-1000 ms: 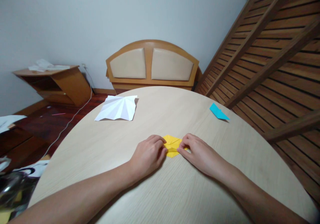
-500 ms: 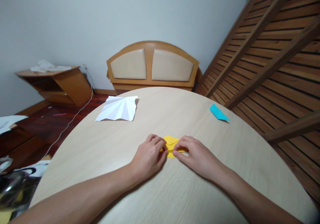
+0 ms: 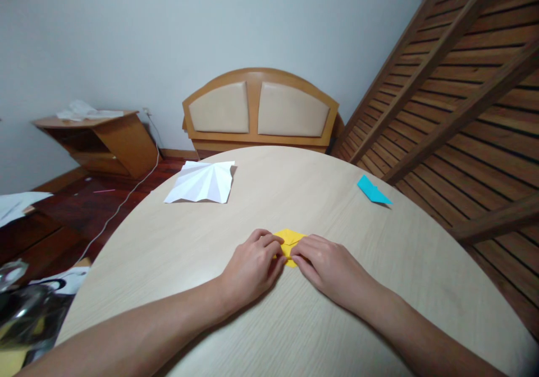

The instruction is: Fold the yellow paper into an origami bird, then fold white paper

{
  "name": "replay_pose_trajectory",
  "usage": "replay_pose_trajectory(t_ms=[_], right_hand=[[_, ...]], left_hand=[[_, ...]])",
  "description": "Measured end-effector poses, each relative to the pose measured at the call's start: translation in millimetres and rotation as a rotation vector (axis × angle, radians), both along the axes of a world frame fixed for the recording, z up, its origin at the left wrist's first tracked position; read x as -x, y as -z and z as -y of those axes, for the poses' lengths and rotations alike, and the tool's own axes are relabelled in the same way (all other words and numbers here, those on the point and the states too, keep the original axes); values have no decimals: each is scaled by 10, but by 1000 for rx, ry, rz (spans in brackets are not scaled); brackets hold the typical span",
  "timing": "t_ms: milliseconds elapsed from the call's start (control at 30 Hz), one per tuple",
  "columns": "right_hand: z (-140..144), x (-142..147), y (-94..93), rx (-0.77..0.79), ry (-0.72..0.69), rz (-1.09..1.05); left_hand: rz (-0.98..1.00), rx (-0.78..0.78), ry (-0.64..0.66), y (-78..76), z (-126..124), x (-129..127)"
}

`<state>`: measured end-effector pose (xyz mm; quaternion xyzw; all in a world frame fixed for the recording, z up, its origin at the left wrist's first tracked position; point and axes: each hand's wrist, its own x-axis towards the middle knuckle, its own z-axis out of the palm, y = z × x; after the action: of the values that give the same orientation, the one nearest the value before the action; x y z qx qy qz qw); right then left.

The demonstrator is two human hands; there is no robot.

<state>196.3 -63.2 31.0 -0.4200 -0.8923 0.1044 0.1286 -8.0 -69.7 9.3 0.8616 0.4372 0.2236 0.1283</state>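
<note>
A small folded yellow paper (image 3: 289, 239) lies flat on the round light-wood table (image 3: 295, 321), near the middle. My left hand (image 3: 252, 267) pinches its left side with curled fingers. My right hand (image 3: 330, 267) presses down on its right side, fingertips meeting the left hand's over the paper. Most of the yellow paper is hidden under my fingers; only its far edge shows.
A creased white paper sheet (image 3: 202, 183) lies at the table's far left. A folded blue paper (image 3: 373, 190) sits at the far right. Behind the table stand a padded wooden headboard (image 3: 259, 110), a slatted wooden frame (image 3: 463, 96) and a low side table (image 3: 99, 138).
My right hand slid left over the yellow paper until its fingertips met my left hand, covering more of the sheet. The view shifted slightly.
</note>
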Motion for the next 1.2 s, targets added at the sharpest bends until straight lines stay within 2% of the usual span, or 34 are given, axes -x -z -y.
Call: replay_pose_trajectory(t_ms=[600, 1200], right_hand=[[-119, -18, 175, 124, 284, -221], [-151, 5, 226, 100, 319, -213]], left_hand=[[-82, -11, -50, -12, -29, -19], [-128, -13, -89, -9, -52, -37]])
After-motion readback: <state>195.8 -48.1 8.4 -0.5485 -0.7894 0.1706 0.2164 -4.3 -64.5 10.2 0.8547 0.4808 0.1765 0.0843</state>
